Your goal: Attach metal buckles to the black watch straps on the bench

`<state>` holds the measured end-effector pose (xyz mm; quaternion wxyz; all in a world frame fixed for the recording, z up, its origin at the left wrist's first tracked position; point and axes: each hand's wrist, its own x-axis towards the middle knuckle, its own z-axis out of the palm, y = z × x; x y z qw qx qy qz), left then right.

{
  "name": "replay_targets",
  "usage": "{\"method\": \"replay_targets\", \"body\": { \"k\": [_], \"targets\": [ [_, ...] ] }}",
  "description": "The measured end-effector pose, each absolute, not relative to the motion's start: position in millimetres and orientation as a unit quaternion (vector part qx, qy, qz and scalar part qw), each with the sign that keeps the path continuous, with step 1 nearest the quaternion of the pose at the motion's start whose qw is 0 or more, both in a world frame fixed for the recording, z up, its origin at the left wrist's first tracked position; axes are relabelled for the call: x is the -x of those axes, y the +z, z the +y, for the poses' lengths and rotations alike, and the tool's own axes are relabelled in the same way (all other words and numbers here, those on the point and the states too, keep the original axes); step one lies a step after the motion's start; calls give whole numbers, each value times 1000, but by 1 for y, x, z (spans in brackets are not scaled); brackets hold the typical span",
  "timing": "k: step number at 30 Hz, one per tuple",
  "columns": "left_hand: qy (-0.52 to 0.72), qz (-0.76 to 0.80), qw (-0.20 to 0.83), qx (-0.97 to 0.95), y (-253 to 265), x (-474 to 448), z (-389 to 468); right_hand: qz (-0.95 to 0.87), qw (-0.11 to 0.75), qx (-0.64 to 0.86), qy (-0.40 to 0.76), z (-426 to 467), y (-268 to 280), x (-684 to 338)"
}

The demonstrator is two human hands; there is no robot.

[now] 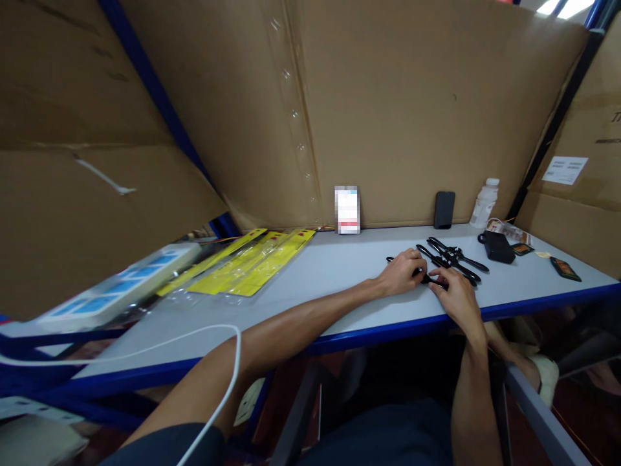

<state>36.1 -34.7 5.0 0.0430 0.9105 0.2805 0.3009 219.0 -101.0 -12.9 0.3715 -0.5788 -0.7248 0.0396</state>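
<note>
Above the worktop, my left hand [402, 273] is closed around a slim black pliers-like tool [427, 279], whose one end pokes out to the left of the fingers. The fingertips of my right hand [458, 299] pinch its right end. Fingers cover much of the tool, so its jaws and exact kind cannot be made out. Right behind my hands lie several similar black pliers-like tools [451, 255], crossed over one another on the worktop.
The grey worktop [349, 265] has a blue front edge. Yellow-backed plastic packets [272, 262] and a white box with blue panels [126, 285] lie left. A lit phone [347, 210], dark phone [444, 210], bottle [484, 204] and black case [497, 247] stand behind. A white cable [237, 356] crosses my left arm.
</note>
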Motion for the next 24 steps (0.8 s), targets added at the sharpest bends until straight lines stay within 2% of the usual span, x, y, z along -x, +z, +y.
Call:
{"method": "replay_targets", "body": {
  "k": [7, 18, 24],
  "targets": [
    [309, 320, 36, -895, 6, -36, -36, -725, 375, 576, 39, -100, -13, -220],
    [316, 253, 64, -912, 8, -35, -37, -726, 365, 582, 37, -101, -14, -219],
    [334, 319, 51, -885, 6, -37, -36, -724, 368, 582, 37, -101, -13, -219]
  ]
}}
